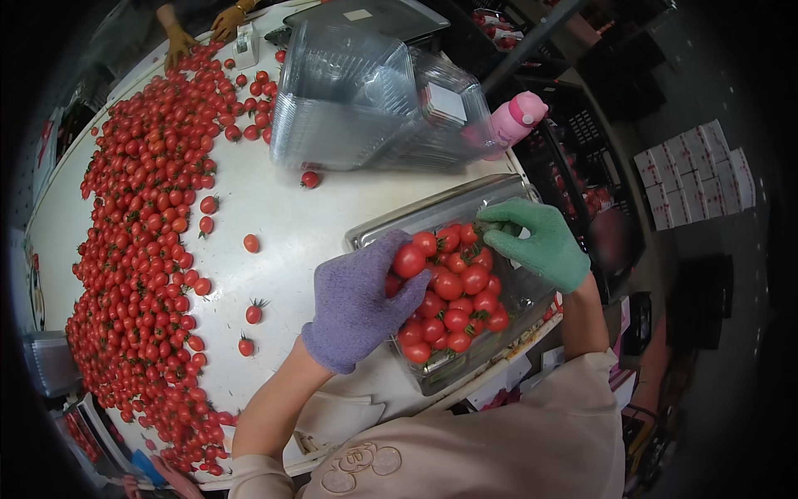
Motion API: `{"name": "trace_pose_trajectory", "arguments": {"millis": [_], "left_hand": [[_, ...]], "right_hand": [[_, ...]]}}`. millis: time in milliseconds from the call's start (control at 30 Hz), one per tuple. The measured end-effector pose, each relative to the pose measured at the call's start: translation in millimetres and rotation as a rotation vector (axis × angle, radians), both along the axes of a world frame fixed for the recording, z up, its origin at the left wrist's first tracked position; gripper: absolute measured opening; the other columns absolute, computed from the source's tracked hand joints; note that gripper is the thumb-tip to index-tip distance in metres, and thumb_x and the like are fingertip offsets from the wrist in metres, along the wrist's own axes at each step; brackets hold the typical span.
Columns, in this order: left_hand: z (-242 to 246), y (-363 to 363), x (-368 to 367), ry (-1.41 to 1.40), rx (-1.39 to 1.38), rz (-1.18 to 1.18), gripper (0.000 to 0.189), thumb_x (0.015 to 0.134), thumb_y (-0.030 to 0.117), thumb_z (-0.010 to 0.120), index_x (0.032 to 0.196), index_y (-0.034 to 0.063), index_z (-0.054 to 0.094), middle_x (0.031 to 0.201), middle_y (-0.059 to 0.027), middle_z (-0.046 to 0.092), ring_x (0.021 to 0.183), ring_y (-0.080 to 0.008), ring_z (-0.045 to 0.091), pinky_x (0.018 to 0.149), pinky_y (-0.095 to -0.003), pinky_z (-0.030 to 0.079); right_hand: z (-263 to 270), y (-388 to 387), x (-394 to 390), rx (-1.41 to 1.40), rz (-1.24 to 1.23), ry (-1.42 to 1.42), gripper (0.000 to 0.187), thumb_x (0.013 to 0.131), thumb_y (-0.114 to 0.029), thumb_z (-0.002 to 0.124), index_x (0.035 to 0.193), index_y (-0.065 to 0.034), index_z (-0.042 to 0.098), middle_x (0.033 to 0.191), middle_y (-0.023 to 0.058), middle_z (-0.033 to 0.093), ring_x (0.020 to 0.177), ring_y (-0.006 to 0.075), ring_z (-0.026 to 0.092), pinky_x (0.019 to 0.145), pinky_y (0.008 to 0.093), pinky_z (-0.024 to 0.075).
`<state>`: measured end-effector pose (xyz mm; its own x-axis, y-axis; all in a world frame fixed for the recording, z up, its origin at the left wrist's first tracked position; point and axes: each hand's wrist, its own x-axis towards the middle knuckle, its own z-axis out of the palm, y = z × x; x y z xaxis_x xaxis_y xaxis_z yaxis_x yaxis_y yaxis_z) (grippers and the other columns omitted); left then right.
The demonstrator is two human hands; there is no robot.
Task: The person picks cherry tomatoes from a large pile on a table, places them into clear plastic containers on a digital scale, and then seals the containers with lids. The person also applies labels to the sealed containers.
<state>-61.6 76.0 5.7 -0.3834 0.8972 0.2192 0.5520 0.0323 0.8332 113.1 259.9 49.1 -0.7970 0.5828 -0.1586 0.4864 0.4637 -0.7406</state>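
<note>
My left hand point(368, 296), in a purple knit glove, grips a red cherry tomato point(409, 261) between thumb and fingers, over the left side of a clear plastic tray point(523, 293). Many red tomatoes point(458, 290), some with green calyxes, lie heaped in that tray. In a green knit glove, my right hand point(537, 240) is curled at the tray's far right part, thumb and fingertips near the heap's edge; whether something small is between them is unclear. The tray sits near the table's edge.
A large pile of cherry tomatoes point(149, 224) covers the left of the white table point(280, 218). Beyond the tray are stacked clear containers point(349, 106) and a pink bottle point(514, 118). A co-worker's gloved hands point(179, 45) are at the pile's far end. Black crates point(583, 131) stand at right.
</note>
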Motion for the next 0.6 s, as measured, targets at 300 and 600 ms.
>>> {"name": "trace_pose_trajectory", "arguments": {"millis": [300,600], "left_hand": [[-7,-15,1,-0.052,-0.090,0.052,0.032,0.077,0.019,0.073,0.104,0.0041,0.063,0.079,-0.0131,0.066,0.067,-0.0223,0.067,0.063,-0.0308,0.053],[-3,19,11,0.148,0.019,-0.097,0.026,0.083,0.022,0.061,0.102,0.0038,0.059,0.094,-0.0157,0.060,0.083,-0.0346,0.060,0.070,-0.0436,0.048]], "right_hand": [[-4,-4,-8,0.174,0.198,-0.153,0.022,0.078,-0.015,0.070,0.097,-0.0031,0.068,0.081,0.0116,0.066,0.065,0.0196,0.060,0.061,0.0302,0.0483],[4,-35,7,0.387,0.348,-0.380,0.036,0.075,-0.033,0.070,0.101,-0.0106,0.060,0.082,0.0123,0.063,0.073,0.0336,0.063,0.064,0.0403,0.0502]]}}
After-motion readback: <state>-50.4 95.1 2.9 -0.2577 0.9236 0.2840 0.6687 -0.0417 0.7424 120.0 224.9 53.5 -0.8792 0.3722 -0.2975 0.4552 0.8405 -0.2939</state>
